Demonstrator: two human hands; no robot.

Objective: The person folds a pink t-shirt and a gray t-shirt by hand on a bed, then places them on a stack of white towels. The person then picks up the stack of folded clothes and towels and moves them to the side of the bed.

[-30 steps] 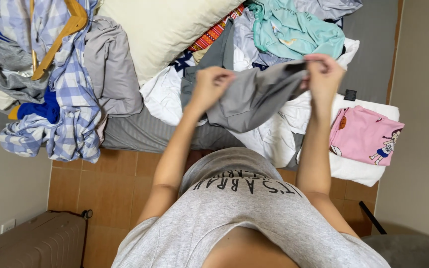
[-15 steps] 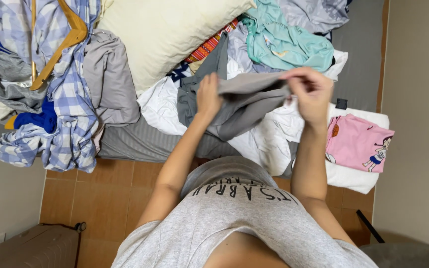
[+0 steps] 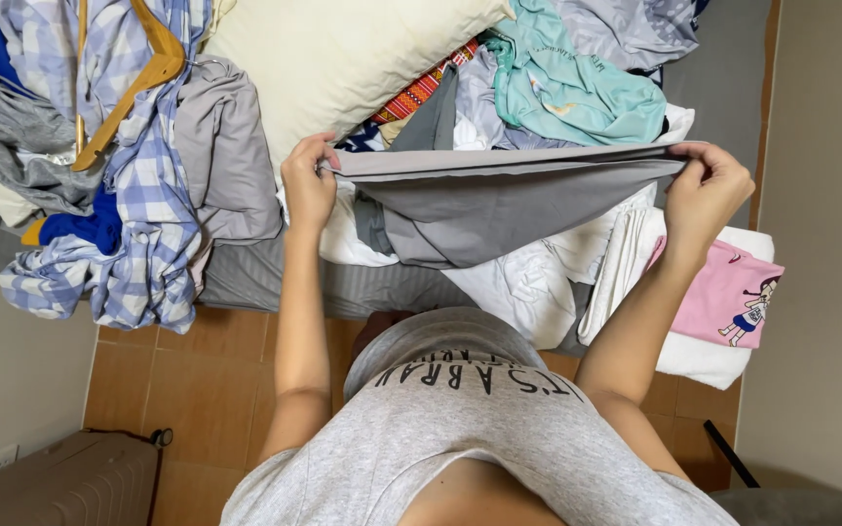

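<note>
Grey, smooth fabric is stretched out flat between the person's two hands: a plain grey garment [image 3: 499,200] held up at chest height over the bed, its top edge pulled into a nearly straight line from one hand to the other, the rest hanging down in a shallow sag. The left hand [image 3: 309,185] pinches one corner, fingers curled shut around the cloth with the thumb pressed on top. The right hand [image 3: 706,190] grips the opposite corner the same way, fingers folded tight on the hem, wrist bent slightly inward. Both arms reach forward and apart, so the two hands are well separated.

Beneath the held garment lies a heap of white crumpled laundry [image 3: 528,282], and just beside the right forearm sits a folded pink child's top with a small cartoon figure [image 3: 723,302], resting on a folded white towel [image 3: 704,360]. Beyond the garment, a teal soft shirt [image 3: 577,88] lies bunched on the pile, next to a large cream pillow [image 3: 343,58]. A strip of red patterned woven cloth [image 3: 421,93] peeks out from under the pillow's edge.

To the left, a blue and white checked shirt [image 3: 143,214] hangs over the side of the bed, with a wooden coat hanger [image 3: 148,78] lying on it, and a loose grey top [image 3: 231,156] lies between that shirt and the pillow. The floor below is brown tile [image 3: 207,370], and a ribbed brown suitcase [image 3: 60,482] stands at the lower left corner.
</note>
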